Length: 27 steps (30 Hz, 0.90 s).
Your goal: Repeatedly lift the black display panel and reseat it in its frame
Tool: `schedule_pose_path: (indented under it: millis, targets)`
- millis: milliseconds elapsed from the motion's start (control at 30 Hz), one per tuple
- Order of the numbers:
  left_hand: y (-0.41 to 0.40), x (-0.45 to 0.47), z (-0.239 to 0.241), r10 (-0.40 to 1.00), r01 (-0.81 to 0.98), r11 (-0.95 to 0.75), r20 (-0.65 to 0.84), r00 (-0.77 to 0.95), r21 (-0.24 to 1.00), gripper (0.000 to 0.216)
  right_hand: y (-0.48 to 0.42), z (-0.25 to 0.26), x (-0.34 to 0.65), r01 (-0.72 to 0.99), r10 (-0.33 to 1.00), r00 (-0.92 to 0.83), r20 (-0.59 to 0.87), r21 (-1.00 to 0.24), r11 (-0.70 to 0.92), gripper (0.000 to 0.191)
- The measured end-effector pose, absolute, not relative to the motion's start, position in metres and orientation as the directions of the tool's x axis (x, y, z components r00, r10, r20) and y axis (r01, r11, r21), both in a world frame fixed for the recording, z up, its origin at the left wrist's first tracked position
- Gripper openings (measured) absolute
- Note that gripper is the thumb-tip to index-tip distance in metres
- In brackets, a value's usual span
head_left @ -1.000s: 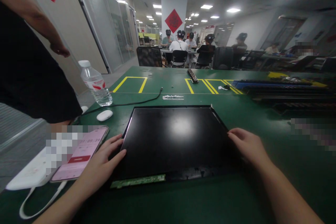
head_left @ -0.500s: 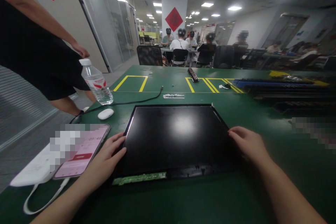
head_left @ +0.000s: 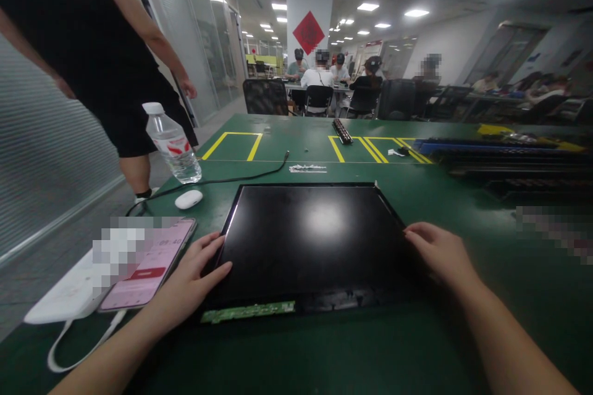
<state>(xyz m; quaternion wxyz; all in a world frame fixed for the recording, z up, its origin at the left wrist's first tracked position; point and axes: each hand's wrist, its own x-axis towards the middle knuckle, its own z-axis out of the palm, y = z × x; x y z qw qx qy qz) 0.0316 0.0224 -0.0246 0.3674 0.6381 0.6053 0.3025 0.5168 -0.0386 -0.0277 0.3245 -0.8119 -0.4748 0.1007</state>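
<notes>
A black flat display panel (head_left: 310, 241) lies face up on the green table (head_left: 324, 352), with a thin green circuit strip (head_left: 248, 312) along its near edge. My left hand (head_left: 189, 278) rests on the panel's left edge, thumb lying on the glass and fingers curled at the side. My right hand (head_left: 440, 253) rests against the panel's right edge, fingers bent over it. Neither hand lifts the panel off the table.
A pink-screened phone (head_left: 151, 262) lies on a white power bank (head_left: 69, 293) left of my left hand. Behind it are a white earbud case (head_left: 188, 199), a water bottle (head_left: 171, 143) and a black cable (head_left: 222, 182). A person in black (head_left: 102, 55) walks at left. Dark trays (head_left: 504, 157) are stacked at right.
The person in black has walked further along the left side of the table. My left thumb has slid slightly further onto the panel. The panel and my right hand stay put.
</notes>
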Motion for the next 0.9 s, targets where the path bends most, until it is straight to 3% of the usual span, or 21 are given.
schedule_pose_path:
  millis: [267, 533, 900]
  targets:
    - [0.028, 0.027, -0.041, 0.996, 0.592, -0.065, 0.011, 0.094, 0.803, 0.056, -0.038, -0.03, 0.517, 0.706, 0.837, 0.524, 0.157, -0.63, -0.323, 0.03]
    - [0.033, 0.017, -0.052, 0.98, 0.775, -0.171, 0.022, 0.199, 0.609, 0.066, -0.038, -0.031, 0.518, 0.718, 0.839, 0.522, 0.156, -0.611, -0.334, 0.034]
    - [0.029, 0.017, -0.043, 0.984, 0.699, -0.064, -0.072, 0.164, 0.713, 0.069, -0.038, -0.027, 0.516, 0.708, 0.833, 0.538, 0.125, -0.604, -0.367, 0.034]
